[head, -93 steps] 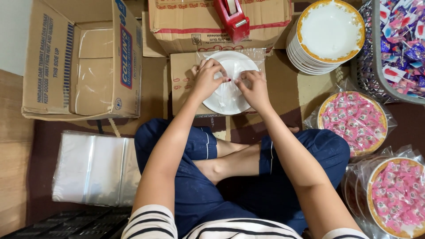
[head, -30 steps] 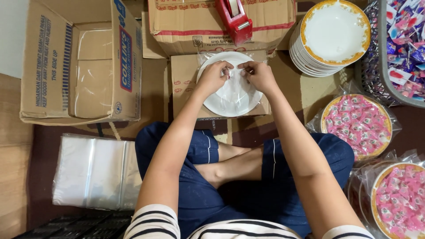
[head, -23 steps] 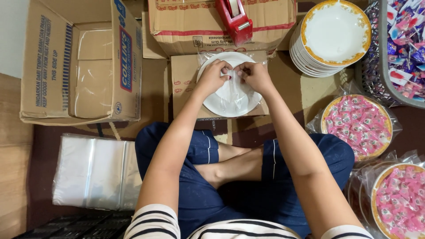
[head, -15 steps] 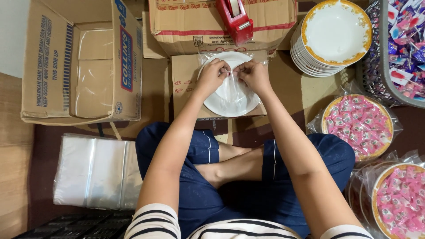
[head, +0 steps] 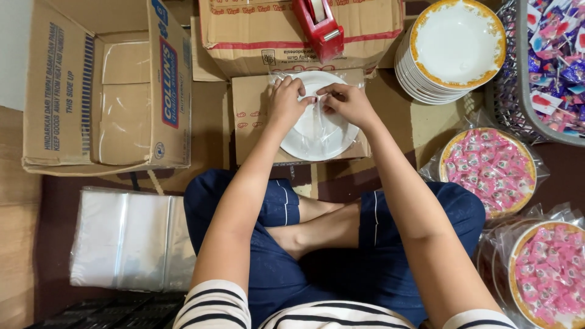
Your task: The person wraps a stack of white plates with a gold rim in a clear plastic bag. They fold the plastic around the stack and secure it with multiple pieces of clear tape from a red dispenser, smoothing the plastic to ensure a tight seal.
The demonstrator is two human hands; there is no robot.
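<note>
Both sets of fingers are pinched narrow on clear plastic film (head: pixel 317 119). The left hand (head: pixel 286 100) and right hand (head: pixel 348 103) meet almost fingertip to fingertip over the far edge of a white plate (head: pixel 317 131). Each grips a fold of the wrap, which is drawn over the plate and creased toward the pinch. The plate lies directly under the fingers, face up, on a small flat cardboard box (head: pixel 250 119) that sits in front of the person's crossed legs (head: pixel 317 228).

Just beyond the fingers stands a bigger cardboard carton (head: pixel 262 36), and a red tape dispenser (head: pixel 318 25) rests on its top, a little past the right fingertips. To the right of the right hand, a stack of white plates with gold rims (head: pixel 454 45) sits on the floor. Nearer the person on that side are two plates filled with pink wrapped sweets (head: pixel 490 170) (head: pixel 548 274), both inside clear bags. Farther right is a grey basket (head: pixel 524 79) heaped with small wrapped sweets in mixed colours.

Left of the left hand, well apart, an open carton (head: pixel 103 91) lies on its side. Nearer the person's left knee lies a flat pile of clear plastic bags (head: pixel 131 240).
</note>
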